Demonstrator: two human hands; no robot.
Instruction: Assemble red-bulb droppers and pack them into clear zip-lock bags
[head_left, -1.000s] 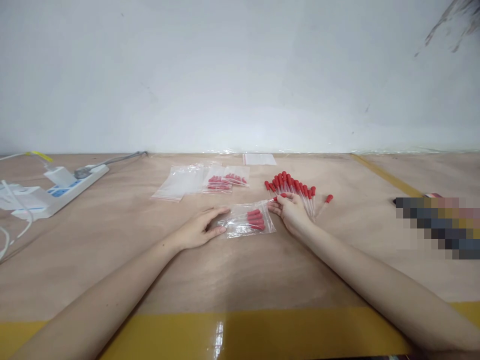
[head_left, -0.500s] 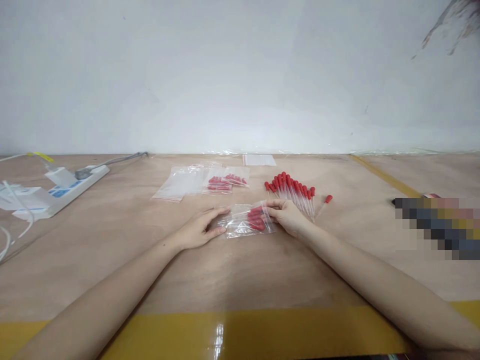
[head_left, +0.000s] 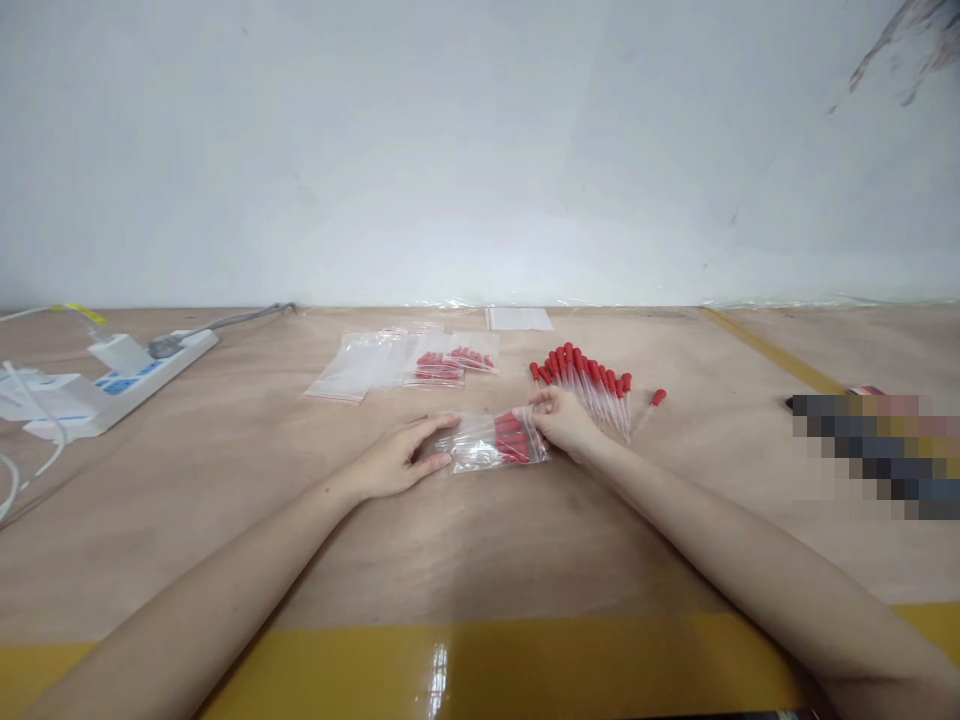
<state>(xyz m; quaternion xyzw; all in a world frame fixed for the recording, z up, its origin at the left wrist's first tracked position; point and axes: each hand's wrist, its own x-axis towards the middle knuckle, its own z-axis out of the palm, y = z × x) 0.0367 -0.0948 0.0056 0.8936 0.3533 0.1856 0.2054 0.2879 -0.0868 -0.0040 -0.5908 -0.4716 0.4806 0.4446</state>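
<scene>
A clear zip bag [head_left: 480, 450] lies on the table in front of me, with several red-bulbed droppers [head_left: 512, 438] inside, their bulbs toward the right end. My left hand [head_left: 405, 458] holds the bag's left end between its thumb and outstretched fingers. At the right end, my right hand [head_left: 564, 422] pinches the bag's edge with closed fingers; part of that edge is hidden behind them. Just beyond the right hand is a fanned pile of loose droppers [head_left: 592, 378]. One single dropper [head_left: 657, 398] lies to the right of the pile.
Flat zip bags [head_left: 356, 362] and bags filled with droppers [head_left: 442, 368] lie at the back left of centre. Near the wall is another stack of bags [head_left: 519, 319]. A power strip [head_left: 157, 375] with cables stands at the left. A blurred-out object [head_left: 877, 450] is at the right.
My right hand's fingers have shifted slightly along the bag's right edge, and the bulbs inside sit more evenly. The left hand has stayed in place.
</scene>
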